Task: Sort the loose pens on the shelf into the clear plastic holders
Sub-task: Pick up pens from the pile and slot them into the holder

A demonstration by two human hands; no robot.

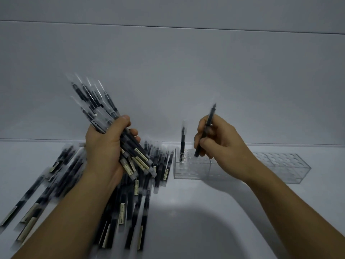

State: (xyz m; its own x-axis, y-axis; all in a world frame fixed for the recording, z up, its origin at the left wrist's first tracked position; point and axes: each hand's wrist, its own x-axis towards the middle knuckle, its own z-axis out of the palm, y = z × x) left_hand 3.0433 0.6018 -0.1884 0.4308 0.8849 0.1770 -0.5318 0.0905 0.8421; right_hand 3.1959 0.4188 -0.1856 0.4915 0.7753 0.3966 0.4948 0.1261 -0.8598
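My left hand (pixel 106 146) grips a bundle of dark pens (pixel 97 107) in clear sleeves, tips fanned up and to the left. My right hand (pixel 214 137) pinches a single dark pen (pixel 209 120), nearly upright, its lower end over the top of the near clear plastic holder (pixel 192 169). One pen (pixel 182 141) stands upright in a hole at that holder's left end. A second clear holder (pixel 287 169) sits to the right; no pens show in it. Many loose pens (pixel 130 199) lie spread on the white shelf at the left.
The white shelf surface (pixel 205 212) runs from the front edge of the view back to a plain grey-white wall (pixel 186 71). The loose pens cover the left half; the two holders stand side by side near the wall at centre right.
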